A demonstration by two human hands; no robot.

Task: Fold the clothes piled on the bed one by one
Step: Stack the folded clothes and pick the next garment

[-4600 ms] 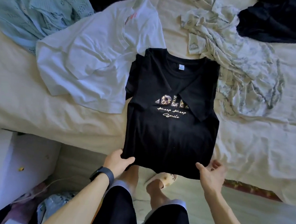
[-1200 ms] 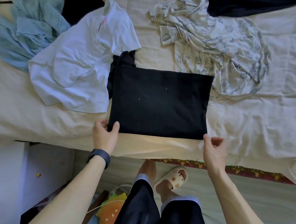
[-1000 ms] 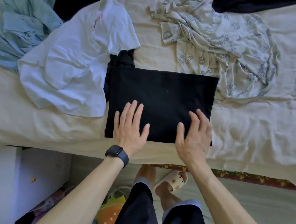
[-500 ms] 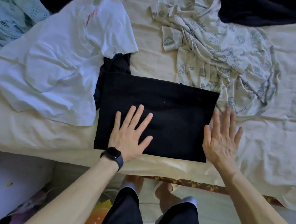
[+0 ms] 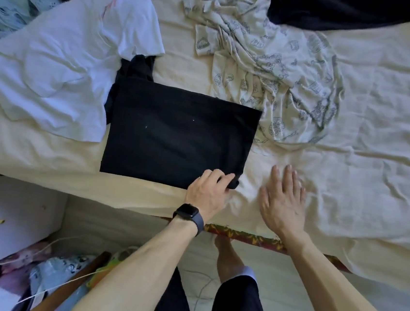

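Bedsheet point(image 5: 349, 170) holds folded black shirt point(image 5: 176, 132), left grip point(image 5: 207, 191) pinching its corner.

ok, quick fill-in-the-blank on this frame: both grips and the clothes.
1. The left grip pinches a near corner of the folded shirt, whose colour is ____.
2. The right grip lies flat on the sheet, to the ____ of the folded shirt.
3. The watch sits on the ____ wrist.
4. The white T-shirt lies to the ____ of the folded shirt.
Missing words: black; right; left; left.
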